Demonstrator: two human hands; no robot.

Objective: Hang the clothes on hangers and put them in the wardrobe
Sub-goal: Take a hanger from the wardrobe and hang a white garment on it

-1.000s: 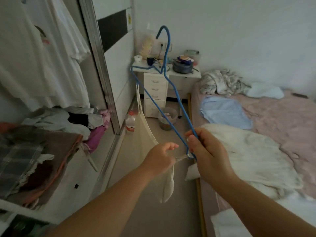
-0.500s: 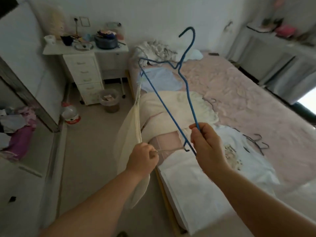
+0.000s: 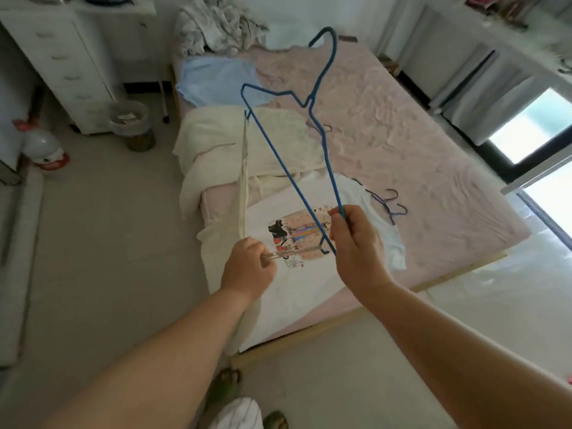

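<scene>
My right hand (image 3: 356,246) grips one end of a blue wire hanger (image 3: 322,119), held up over the bed with its hook pointing away. A cream strappy garment (image 3: 244,193) hangs from the hanger's far end, seen edge-on. My left hand (image 3: 250,267) pinches the garment's thin strap, stretched toward the small hook at the hanger's near end. Below my hands a white printed T-shirt (image 3: 297,274) lies on the pink bed (image 3: 402,144). A cream garment (image 3: 223,144) and a light blue one (image 3: 216,78) lie further up the bed.
Spare hangers (image 3: 390,202) lie on the bed to the right. A white drawer unit (image 3: 71,63), a small bin (image 3: 130,122) and a plastic bottle (image 3: 43,147) stand on the floor at left. Crumpled bedding (image 3: 216,23) sits at the bed's head. A window (image 3: 526,128) is at right.
The view has swung right from the wardrobe to the bed. Both hands keep their hold on the hanger and strap. The printed T-shirt has come into full view.
</scene>
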